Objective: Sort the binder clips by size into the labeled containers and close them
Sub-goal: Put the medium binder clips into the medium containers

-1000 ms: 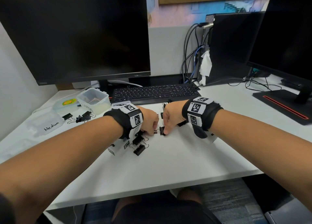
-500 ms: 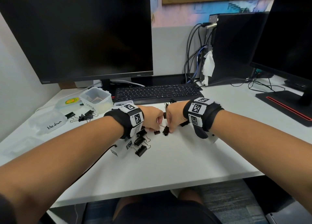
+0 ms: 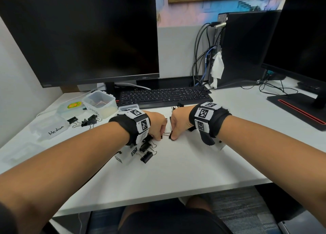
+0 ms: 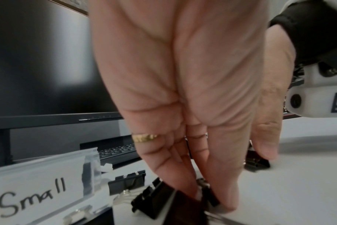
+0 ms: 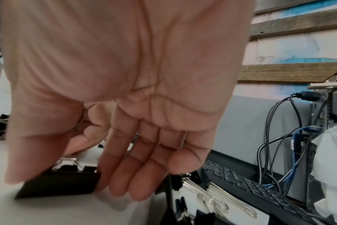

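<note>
Head cam first: both hands are down on the white counter (image 3: 176, 166), almost knuckle to knuckle in front of the keyboard (image 3: 164, 96). Left hand (image 3: 157, 124) has its fingers curled down onto a small black binder clip (image 3: 161, 137), and right hand (image 3: 178, 122) is pinching another black clip (image 3: 170, 135); the two clips sit just beside each other between the fingertips. A loose bunch of bigger clips (image 3: 146, 150) lies under the left wrist. Off to the left there's the open tub marked LARGE (image 3: 99, 103), a flat lid marked Medium (image 3: 49, 126) and a few more clips (image 3: 88, 121) between them.

Left wrist cam: fingers (image 4: 185, 175) point straight down with the tips squeezed together on a black clip (image 4: 210, 196) sitting on the counter. A clear container labeled Small (image 4: 38, 190) stands just to the side, with other clips (image 4: 127, 183) right next to it.

Right wrist cam: it's blurry, but thumb and fingers (image 5: 125, 175) are closed around a dark clip body (image 5: 60, 182) that's on the counter. More clips with silver handles (image 5: 212, 197) lie close by near the keyboard edge.
</note>
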